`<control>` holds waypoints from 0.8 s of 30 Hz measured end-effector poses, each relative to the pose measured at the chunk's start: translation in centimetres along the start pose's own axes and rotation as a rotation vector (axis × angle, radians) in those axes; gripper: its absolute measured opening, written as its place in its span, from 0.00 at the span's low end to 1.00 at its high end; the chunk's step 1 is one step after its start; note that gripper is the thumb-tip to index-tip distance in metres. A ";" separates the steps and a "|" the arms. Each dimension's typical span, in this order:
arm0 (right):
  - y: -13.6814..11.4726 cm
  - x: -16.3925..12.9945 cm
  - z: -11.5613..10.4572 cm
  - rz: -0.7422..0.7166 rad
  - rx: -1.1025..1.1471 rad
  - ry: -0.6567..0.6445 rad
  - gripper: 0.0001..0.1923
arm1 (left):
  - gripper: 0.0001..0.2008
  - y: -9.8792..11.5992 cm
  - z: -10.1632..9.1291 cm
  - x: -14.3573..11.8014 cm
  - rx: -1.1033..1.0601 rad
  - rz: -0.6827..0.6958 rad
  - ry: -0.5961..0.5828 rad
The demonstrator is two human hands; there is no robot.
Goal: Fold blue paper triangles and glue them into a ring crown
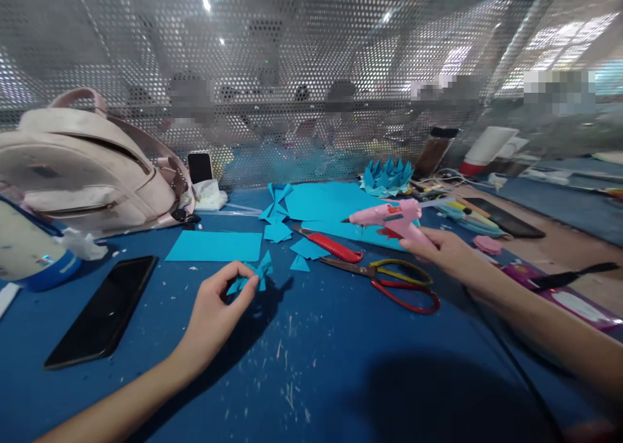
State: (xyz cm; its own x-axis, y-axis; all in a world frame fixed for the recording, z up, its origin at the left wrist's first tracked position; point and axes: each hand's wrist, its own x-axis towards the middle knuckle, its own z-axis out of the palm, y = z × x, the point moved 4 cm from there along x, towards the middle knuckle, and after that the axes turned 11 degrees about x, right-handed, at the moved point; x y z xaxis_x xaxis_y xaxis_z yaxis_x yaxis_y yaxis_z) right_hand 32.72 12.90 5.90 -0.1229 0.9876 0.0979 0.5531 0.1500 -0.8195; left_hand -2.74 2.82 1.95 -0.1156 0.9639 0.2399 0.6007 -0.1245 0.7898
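Observation:
My left hand [221,307] pinches a small folded blue paper piece [263,272] between thumb and fingers, just above the blue table. On the right, my right hand [431,245] grips the handle of a pink hot glue gun [389,215], its dark nozzle pointing left and a clear glue stick showing at its back. Between the hands lie a red utility knife [335,247] and scissors [377,273] with yellow and red handles. Blue paper cut-outs [278,231] and a small folded triangle [300,263] are around them. Farther back sits a spiky folded blue paper form [387,177].
A blue paper rectangle [214,246] and a black phone [103,310] lie at left, near a pale backpack [82,164]. Larger blue sheets [321,200] lie at the back, before a perforated metal screen [292,54]. A dark cord [511,359] runs below my right arm.

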 end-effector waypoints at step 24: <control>-1.5 -3.0 12.0 0.054 0.473 -0.626 0.30 | 0.12 -0.8 1.0 0.1 0.089 0.062 -0.091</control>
State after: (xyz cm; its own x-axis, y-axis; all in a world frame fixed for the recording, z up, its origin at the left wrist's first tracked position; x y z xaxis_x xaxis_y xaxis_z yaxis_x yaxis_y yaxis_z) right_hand 22.34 9.11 0.06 -0.6253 0.7616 -0.1701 0.1791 -0.0721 -0.9812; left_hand -2.45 3.19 0.83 -0.0062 0.9729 0.2313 0.6730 -0.1670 0.7205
